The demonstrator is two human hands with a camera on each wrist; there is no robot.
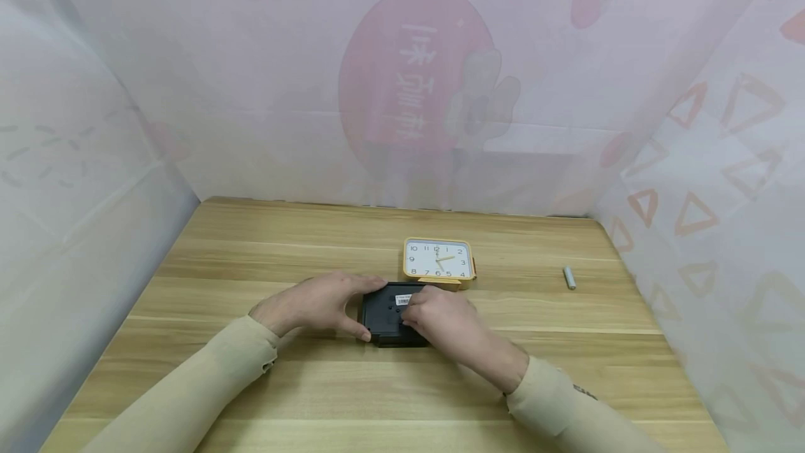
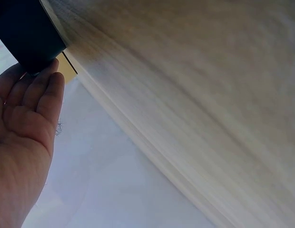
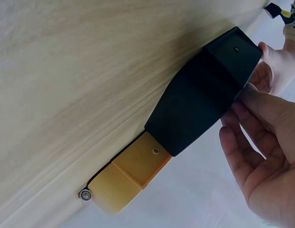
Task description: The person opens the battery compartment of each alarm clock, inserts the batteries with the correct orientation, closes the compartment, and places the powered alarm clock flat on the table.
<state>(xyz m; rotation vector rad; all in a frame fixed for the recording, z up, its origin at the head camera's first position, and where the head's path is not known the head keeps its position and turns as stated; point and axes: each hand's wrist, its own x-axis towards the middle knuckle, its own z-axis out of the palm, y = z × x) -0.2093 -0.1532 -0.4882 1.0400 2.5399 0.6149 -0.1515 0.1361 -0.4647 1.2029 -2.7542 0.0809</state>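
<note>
Beige cloth sleeves (image 1: 201, 383) come nearest to us, softly creased and ending in loose cuffs; they lead to two bare hands over a wooden tabletop (image 1: 308, 390), its pale grain running in long streaks from the left edge to the right. Between the hands, roughly midway between those two edges, we find a black plastic case (image 1: 381, 307), back upward; it is boxy with firm corners, bears small round knobs and a white barcode label (image 1: 403, 300), and in the right wrist view shows tapering sides. We see the left hand (image 1: 317, 301) gripping the case's left end, thumb at the near corner and fingers along the far side; the right hand (image 1: 448, 320) has its fingers bent, tips gathered on the case's back, though what lies beneath them is hidden, so we cannot tell whether they pinch anything. Just beyond the case, toward the tabletop's far edge, a yellow-framed clock (image 1: 438, 260) lies face up, a rounded rectangle with a white dial and dark numerals; well apart, near the right edge, rests a small grey cylinder (image 1: 569, 277). Pale printed sheeting (image 1: 283, 152) rises behind the far edge.
</note>
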